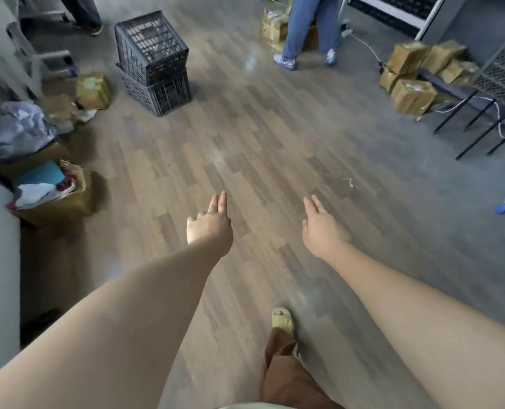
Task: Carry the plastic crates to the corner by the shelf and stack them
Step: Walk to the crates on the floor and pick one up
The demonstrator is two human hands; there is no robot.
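Both bare arms were stretched forward over the wood-plank floor (275, 137), and nothing was held in either hand. The left hand (208, 227) was seen with two fingers extended and the others loosely curled; the right hand (322, 228) was spread flat and released. Two dark plastic crates (154, 62) were stacked well ahead to the left, the upper one sitting askew on the lower. Another mesh-sided crate (503, 69), perhaps of the same kind though cut off by the frame edge, was seen on a black-legged stand at the far right. Taped cardboard boxes (413, 75) were piled beside that stand.
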